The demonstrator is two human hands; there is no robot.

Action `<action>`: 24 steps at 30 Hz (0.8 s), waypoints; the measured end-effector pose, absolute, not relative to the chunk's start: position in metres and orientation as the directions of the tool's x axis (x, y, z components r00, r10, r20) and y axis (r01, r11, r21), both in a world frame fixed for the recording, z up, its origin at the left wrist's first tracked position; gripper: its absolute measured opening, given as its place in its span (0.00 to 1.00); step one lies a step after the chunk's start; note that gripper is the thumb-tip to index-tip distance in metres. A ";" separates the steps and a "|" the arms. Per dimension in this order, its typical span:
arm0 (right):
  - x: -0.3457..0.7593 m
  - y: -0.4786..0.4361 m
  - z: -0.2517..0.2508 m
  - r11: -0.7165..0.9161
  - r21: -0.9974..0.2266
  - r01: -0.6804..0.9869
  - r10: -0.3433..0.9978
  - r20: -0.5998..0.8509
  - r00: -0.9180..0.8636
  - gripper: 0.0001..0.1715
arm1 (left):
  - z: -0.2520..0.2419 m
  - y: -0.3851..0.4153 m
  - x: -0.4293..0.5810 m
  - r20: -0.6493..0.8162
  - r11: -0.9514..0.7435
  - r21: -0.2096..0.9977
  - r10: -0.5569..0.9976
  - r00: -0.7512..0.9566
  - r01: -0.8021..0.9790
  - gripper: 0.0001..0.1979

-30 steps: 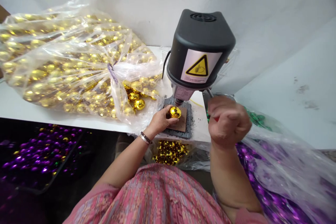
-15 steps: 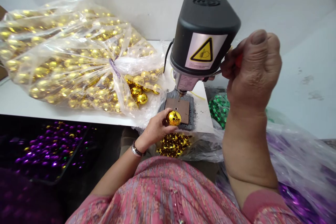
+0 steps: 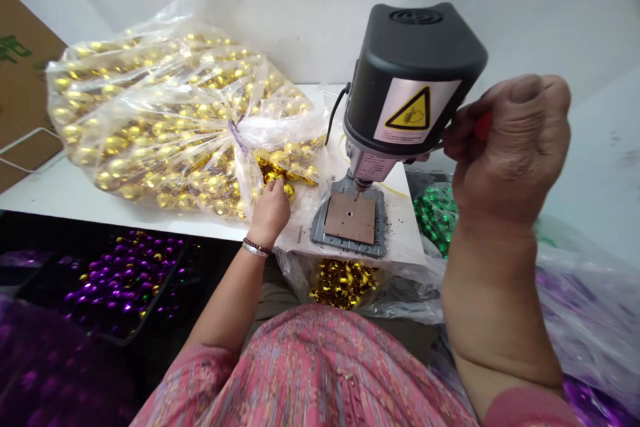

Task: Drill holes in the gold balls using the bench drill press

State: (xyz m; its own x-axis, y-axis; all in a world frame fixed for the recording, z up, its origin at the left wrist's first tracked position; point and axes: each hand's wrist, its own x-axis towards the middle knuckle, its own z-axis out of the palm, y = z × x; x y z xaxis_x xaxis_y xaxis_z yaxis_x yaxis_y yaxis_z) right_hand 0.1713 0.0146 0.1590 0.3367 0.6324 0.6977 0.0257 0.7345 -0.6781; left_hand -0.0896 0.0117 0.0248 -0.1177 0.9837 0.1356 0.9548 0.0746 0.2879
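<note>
My right hand [image 3: 505,147] is a fist round the red-handled lever [image 3: 481,125] of a small black bench drill [image 3: 415,77], held high beside the drill head. The bit hangs just above a brown board [image 3: 350,218] on the grey base, and nothing lies on the board. My left hand [image 3: 270,210] reaches into the open mouth of a clear plastic bag of gold faceted balls [image 3: 165,127]. Its fingers curl onto a gold ball [image 3: 286,189] there, and the fingertips are partly hidden.
A bag with gold balls [image 3: 340,280] hangs below the white table's front edge [image 3: 150,220]. Green beads [image 3: 433,210] lie right of the drill. Purple beads fill a dark tray [image 3: 115,273] lower left and a plastic bag [image 3: 580,320] at right. Cardboard [image 3: 20,87] stands far left.
My right hand raised the lever from low to high and the bit lifted. My left hand took the gold ball off the board, no longer holds it, and moved left into the bag.
</note>
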 end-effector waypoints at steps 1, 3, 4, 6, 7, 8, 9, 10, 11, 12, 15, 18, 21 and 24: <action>0.172 0.014 0.159 0.734 -0.679 0.032 0.632 0.699 0.335 0.24 | 0.025 0.017 -0.091 0.082 0.088 0.225 0.991 -0.108 0.970 0.22; 0.172 0.014 0.158 0.733 -0.678 0.042 0.630 0.701 0.335 0.24 | 0.026 0.023 -0.091 -0.010 0.084 0.124 0.996 -0.083 0.989 0.22; 0.172 0.015 0.157 0.735 -0.677 0.044 0.628 0.703 0.335 0.23 | 0.025 0.025 -0.090 -0.040 0.078 0.089 0.996 -0.074 0.993 0.21; 0.173 0.015 0.157 0.740 -0.671 0.045 0.624 0.709 0.328 0.22 | 0.025 0.024 -0.087 -0.061 0.069 0.057 0.996 -0.066 0.996 0.21; 0.173 0.015 0.157 0.743 -0.668 0.045 0.621 0.713 0.324 0.22 | 0.025 0.023 -0.086 -0.058 0.068 0.065 0.996 -0.064 0.996 0.22; 0.173 0.015 0.157 0.747 -0.663 0.049 0.617 0.718 0.321 0.22 | 0.025 0.021 -0.085 -0.052 0.068 0.090 0.997 -0.063 0.994 0.22; 0.173 0.014 0.156 0.750 -0.659 0.057 0.612 0.724 0.317 0.22 | 0.026 0.019 -0.085 -0.043 0.063 0.141 0.997 -0.058 0.988 0.22; 0.173 0.014 0.156 0.753 -0.654 0.069 0.606 0.731 0.314 0.22 | 0.027 0.016 -0.085 -0.035 0.047 0.228 0.999 -0.040 0.973 0.22; 0.172 0.013 0.156 0.754 -0.652 0.080 0.603 0.735 0.310 0.22 | 0.028 0.012 -0.085 -0.033 0.021 0.357 0.999 -0.010 0.934 0.23; 0.173 0.013 0.156 0.753 -0.652 0.090 0.602 0.738 0.307 0.22 | 0.029 0.008 -0.084 -0.038 -0.007 0.523 0.999 0.031 0.852 0.23; 0.173 0.013 0.157 0.739 -0.667 0.096 0.615 0.726 0.309 0.23 | 0.027 -0.005 -0.079 -0.105 0.039 0.948 0.976 0.193 0.317 0.24; 0.174 0.015 0.160 0.730 -0.679 0.084 0.628 0.713 0.311 0.24 | 0.020 -0.013 -0.066 -0.213 0.263 0.954 0.933 0.291 -0.143 0.25; 0.174 0.023 0.168 0.715 -0.693 0.091 0.643 0.703 0.304 0.24 | 0.014 -0.014 -0.051 -0.324 0.404 0.867 0.902 0.285 -0.292 0.27; 0.174 0.033 0.177 0.680 -0.730 0.074 0.680 0.665 0.308 0.21 | 0.013 -0.009 -0.039 -0.367 0.426 0.866 0.897 0.248 -0.261 0.25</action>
State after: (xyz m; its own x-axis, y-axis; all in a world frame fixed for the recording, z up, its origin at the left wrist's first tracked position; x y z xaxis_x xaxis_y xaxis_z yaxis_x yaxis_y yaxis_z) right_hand 0.1741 0.0333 0.1768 0.3084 0.6803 0.6648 0.0741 0.6796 -0.7298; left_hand -0.0394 -0.0094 0.0135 0.2476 0.8968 -0.3666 -0.2607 0.4261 0.8663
